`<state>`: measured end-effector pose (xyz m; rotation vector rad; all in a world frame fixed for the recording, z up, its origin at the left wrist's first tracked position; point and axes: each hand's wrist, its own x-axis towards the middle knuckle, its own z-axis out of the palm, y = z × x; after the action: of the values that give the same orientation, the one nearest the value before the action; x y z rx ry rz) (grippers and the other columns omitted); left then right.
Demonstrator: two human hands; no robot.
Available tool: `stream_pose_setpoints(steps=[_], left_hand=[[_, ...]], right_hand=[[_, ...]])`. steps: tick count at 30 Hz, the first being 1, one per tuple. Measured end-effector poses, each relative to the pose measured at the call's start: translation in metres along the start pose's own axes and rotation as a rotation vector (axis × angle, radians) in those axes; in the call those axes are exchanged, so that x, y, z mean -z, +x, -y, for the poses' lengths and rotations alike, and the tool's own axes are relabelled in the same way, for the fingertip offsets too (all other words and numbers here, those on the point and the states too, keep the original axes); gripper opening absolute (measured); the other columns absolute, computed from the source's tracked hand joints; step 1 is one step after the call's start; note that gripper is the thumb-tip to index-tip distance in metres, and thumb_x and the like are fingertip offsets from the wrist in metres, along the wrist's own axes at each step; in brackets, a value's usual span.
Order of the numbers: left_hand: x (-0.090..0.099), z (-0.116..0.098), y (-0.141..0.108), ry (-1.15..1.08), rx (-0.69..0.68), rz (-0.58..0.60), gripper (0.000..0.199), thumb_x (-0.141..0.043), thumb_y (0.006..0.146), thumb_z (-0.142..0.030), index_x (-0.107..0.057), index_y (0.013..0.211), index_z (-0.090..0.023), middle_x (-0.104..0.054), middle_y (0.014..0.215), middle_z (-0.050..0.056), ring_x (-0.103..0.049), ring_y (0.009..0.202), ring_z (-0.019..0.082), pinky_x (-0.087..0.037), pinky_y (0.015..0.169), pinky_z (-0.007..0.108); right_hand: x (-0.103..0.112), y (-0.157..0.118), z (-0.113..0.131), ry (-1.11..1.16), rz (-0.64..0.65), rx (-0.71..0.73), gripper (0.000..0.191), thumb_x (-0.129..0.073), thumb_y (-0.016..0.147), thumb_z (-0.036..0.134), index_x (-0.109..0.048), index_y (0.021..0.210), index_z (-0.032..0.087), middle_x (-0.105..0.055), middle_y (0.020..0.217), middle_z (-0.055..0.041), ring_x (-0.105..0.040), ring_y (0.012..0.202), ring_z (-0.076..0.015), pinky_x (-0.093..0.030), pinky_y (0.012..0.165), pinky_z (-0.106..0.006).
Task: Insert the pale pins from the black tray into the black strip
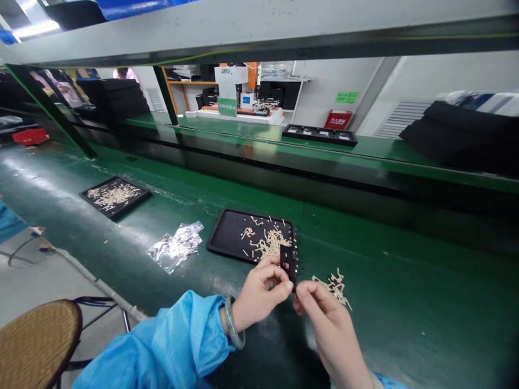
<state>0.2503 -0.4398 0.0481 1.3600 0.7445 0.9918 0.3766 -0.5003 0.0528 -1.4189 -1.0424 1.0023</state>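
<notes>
While my left hand (259, 289) pinched the small dark part (288, 262) between thumb and fingers, the part sat directly ahead of me, between my hands and over the near right corner of the black tray (229, 232). My right hand (334, 329) had its thumb and forefinger drawn together at the part's near end, but I could not tell whether they gripped it, merely touched it or closed on some tiny piece hidden there. With so narrow a hold, a sideways push from the right fingertips might, I judged, have twisted the part out of my left pinch; if it had dropped or swung, its far end could have flicked pale strips (273, 243) off the tray. A careless outward sweep of my right hand could equally have scattered the loose pile (336, 289) just beyond it to the right. The part's long axis ran away from me, its far end pointing toward the tray and leaning slightly left, its near end at my fingertips. Left of the grip, past the tray, clear plastic bags (176, 246) lay on the green bench (389, 324), and farther left was a second tray (132, 207) with more pale strips. Well beyond the grip, a white machine (231, 86) stood behind the raised ledge. A bracelet (235, 327) circled my left wrist, just outside the blue sleeve (170, 337).
</notes>
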Motion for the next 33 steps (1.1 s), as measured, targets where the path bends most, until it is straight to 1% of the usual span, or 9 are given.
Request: stream_pose_setpoints(steps=[4,6,9,12,15,19,23,29,33], left_hand=[[0.000,-0.003,0.001,-0.026,-0.002,-0.007,0.016,-0.064,0.074,-0.027,-0.060,0.065,-0.014,-0.048,0.091,0.006,-0.050,0.086,0.017,-0.042,0.075,0.026],[-0.001,-0.002,0.001,-0.059,0.031,-0.013,0.016,-0.065,0.074,-0.028,-0.061,0.066,-0.013,-0.048,0.089,0.006,-0.050,0.082,0.015,-0.044,0.069,0.025],[-0.004,0.001,0.001,-0.179,0.092,-0.038,0.018,-0.068,0.070,-0.029,-0.060,0.078,-0.014,-0.049,0.086,0.004,-0.049,0.070,0.012,-0.046,0.059,0.023],[-0.005,0.004,0.001,-0.259,0.118,-0.064,0.026,-0.071,0.067,-0.027,-0.055,0.084,-0.015,-0.051,0.078,0.001,-0.049,0.063,0.010,-0.047,0.058,0.023],[-0.004,0.002,0.000,-0.251,0.120,-0.063,0.025,-0.071,0.068,-0.025,-0.053,0.082,-0.015,-0.052,0.074,-0.001,-0.050,0.060,0.009,-0.046,0.058,0.022],[-0.002,-0.002,-0.001,-0.238,0.118,-0.065,0.023,-0.070,0.069,-0.023,-0.052,0.080,-0.015,-0.051,0.074,-0.001,-0.051,0.059,0.008,-0.044,0.058,0.022],[-0.002,-0.003,-0.003,-0.215,0.077,-0.079,0.020,-0.069,0.070,-0.021,-0.052,0.080,-0.016,-0.050,0.079,0.000,-0.049,0.064,0.009,-0.043,0.061,0.022],[-0.003,-0.007,-0.009,0.014,-0.087,-0.118,0.009,-0.062,0.076,-0.016,-0.053,0.075,-0.016,-0.050,0.078,0.001,-0.050,0.073,0.012,-0.041,0.068,0.023],[-0.002,-0.007,-0.012,0.101,-0.130,-0.122,0.009,-0.060,0.078,-0.017,-0.052,0.076,-0.017,-0.050,0.078,0.002,-0.050,0.073,0.012,-0.041,0.067,0.023]], right_hand=[[0.001,-0.001,0.000,0.009,-0.010,0.005,0.028,-0.055,0.080,0.045,-0.058,0.069,0.019,-0.051,0.059,0.0009,-0.049,0.058,-0.0137,-0.042,0.054,-0.023],[0.002,-0.001,0.001,0.011,-0.026,0.014,0.028,-0.055,0.080,0.044,-0.057,0.069,0.019,-0.052,0.060,0.0007,-0.049,0.058,-0.0135,-0.042,0.054,-0.023],[0.004,-0.001,0.003,-0.005,-0.054,0.029,0.027,-0.055,0.080,0.043,-0.057,0.069,0.019,-0.052,0.060,0.0001,-0.049,0.058,-0.0139,-0.042,0.055,-0.024],[0.005,-0.001,0.005,-0.037,-0.061,0.047,0.027,-0.055,0.080,0.044,-0.057,0.068,0.019,-0.052,0.059,0.0001,-0.049,0.057,-0.0141,-0.042,0.054,-0.023],[0.006,0.000,0.006,-0.078,-0.058,0.076,0.026,-0.056,0.080,0.043,-0.057,0.069,0.019,-0.053,0.060,0.0007,-0.049,0.057,-0.0136,-0.043,0.053,-0.022],[0.009,0.000,0.004,-0.161,-0.047,0.154,0.023,-0.055,0.081,0.040,-0.058,0.070,0.020,-0.055,0.060,0.0012,-0.050,0.054,-0.0124,-0.043,0.052,-0.021],[0.010,0.000,0.004,-0.252,-0.069,0.215,0.019,-0.053,0.082,0.035,-0.058,0.071,0.020,-0.057,0.063,0.0002,-0.053,0.056,-0.0132,-0.044,0.053,-0.021],[0.009,-0.002,0.004,-0.393,-0.135,0.399,0.012,-0.052,0.083,0.027,-0.058,0.075,0.021,-0.061,0.073,-0.0031,-0.056,0.066,-0.0158,-0.045,0.060,-0.024],[0.009,-0.003,0.004,-0.476,-0.137,0.513,0.009,-0.051,0.084,0.022,-0.058,0.078,0.022,-0.061,0.073,-0.0033,-0.058,0.070,-0.0164,-0.046,0.061,-0.025]])
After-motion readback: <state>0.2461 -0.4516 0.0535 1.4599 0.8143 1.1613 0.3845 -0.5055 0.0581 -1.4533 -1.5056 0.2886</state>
